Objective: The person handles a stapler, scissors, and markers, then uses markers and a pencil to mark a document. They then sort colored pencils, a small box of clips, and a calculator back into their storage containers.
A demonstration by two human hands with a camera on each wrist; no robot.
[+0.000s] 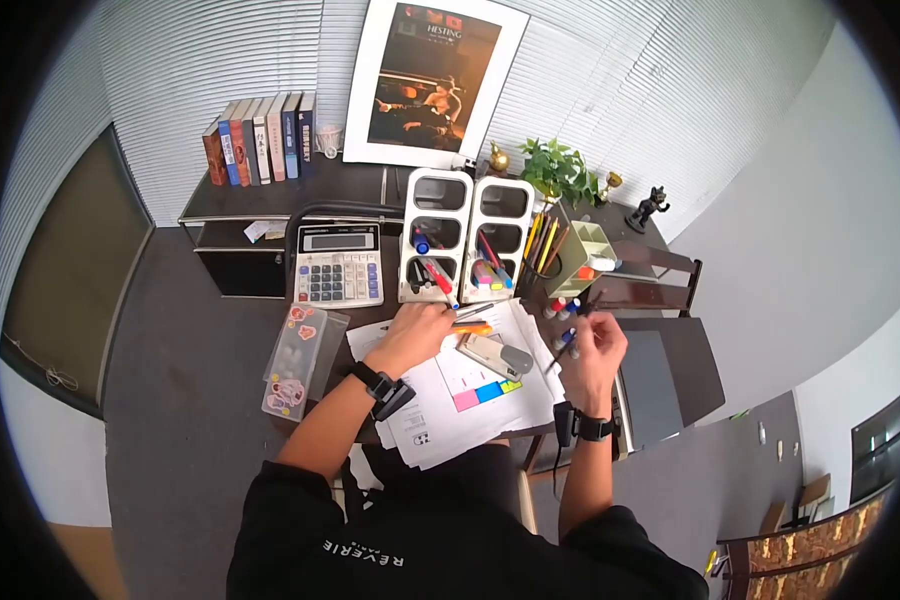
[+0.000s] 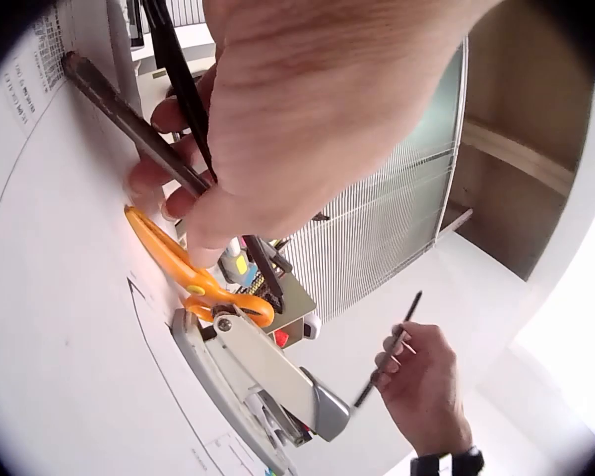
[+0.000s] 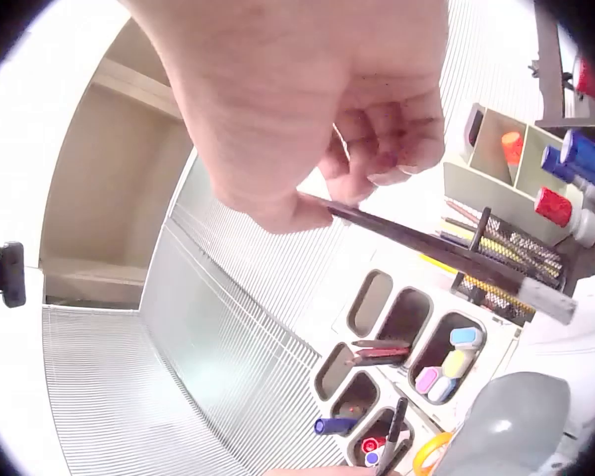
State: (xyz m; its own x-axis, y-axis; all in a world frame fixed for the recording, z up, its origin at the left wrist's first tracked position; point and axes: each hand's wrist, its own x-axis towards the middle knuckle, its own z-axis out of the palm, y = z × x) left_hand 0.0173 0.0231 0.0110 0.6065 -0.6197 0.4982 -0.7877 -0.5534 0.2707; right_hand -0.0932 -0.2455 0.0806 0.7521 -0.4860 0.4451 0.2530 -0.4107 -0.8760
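The left hand is pinching two dark pens low over the printed sheets, its palm hiding part of their barrels, near the orange scissors and stapler. The right hand is gripping a slim dark stick right of the stapler, its fingers covering one end in the right wrist view.

Calculator L of organizers, stapler on papers.
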